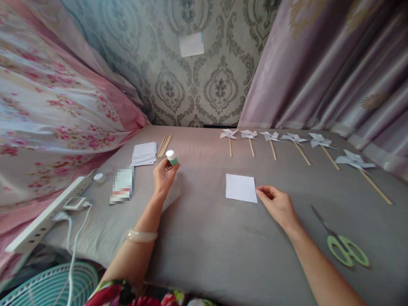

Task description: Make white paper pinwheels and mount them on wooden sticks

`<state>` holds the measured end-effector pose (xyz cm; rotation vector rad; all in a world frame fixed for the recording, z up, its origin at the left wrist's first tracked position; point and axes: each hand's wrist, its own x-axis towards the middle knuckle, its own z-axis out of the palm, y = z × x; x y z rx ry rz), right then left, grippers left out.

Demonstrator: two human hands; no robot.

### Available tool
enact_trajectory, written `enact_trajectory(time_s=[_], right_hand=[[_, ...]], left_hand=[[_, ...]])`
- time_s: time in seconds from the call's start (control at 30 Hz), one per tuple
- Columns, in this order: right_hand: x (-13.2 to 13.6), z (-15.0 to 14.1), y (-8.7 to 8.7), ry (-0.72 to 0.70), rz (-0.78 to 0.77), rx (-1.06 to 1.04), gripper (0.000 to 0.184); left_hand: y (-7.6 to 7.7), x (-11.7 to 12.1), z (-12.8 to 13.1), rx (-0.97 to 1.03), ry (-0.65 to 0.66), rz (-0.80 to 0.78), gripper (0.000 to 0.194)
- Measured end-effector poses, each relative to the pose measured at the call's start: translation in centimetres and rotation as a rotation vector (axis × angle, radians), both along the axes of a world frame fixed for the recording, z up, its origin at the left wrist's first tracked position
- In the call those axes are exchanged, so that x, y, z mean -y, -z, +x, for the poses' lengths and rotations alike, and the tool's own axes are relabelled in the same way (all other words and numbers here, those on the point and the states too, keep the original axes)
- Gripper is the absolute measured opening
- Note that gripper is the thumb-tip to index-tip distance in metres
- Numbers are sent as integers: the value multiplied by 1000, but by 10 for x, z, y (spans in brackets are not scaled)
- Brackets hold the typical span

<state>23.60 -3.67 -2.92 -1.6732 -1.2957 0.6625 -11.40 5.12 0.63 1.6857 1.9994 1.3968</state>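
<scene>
Six pinwheels done, a flat square in front of me

So here's where I'm at. Six white paper pinwheels on pale wooden sticks (353, 159) run along the back and right of my grey cloth-covered surface (204, 238), and I'd call all of them finished.

Number seven, if that's what it is, has barely begun by the look of it: a flat white paper square (241, 188) lies in the middle, a bit right of centre, with no cuts I can make out and no stick on it.

My left hand (164, 176) is curled closed around a small white-topped tube with a green body (172, 157), held up off the cloth. My right hand (276, 205) has thumb and fingers nearly together at the square's right edge; can't tell whether they're pinching it or just touching.

Supplies left: a stack of white paper (144, 153) and a few loose pale sticks (165, 145) at back left. Green-handled metal scissors (345, 243) lie off to my right, unused right now.
</scene>
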Motion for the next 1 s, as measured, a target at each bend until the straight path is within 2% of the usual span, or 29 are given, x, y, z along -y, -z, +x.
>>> enact_trajectory(time_s=[0.13,0.27,0.4,0.7,0.83,1.0], right_hand=[[2,-3,-4,-48,39,131,19],[7,-5,-15,-219,150,374,10],[14,-11,-23,-354,180,552,15],[13,-8,-19,-418,211,643,12],[12,-6,-17,-468,241,731,10],[14,-8,-18,-478,289,806,16]], left_hand=[[0,-2,8,-119,-13,-73,24],[-4,-4,12,-215,-30,-138,23],[-7,-5,16,-267,-46,-177,22],[-5,-6,13,-238,-113,-161,22],[-6,-4,13,-215,-93,-162,22],[-10,-1,16,-199,-79,-166,20]])
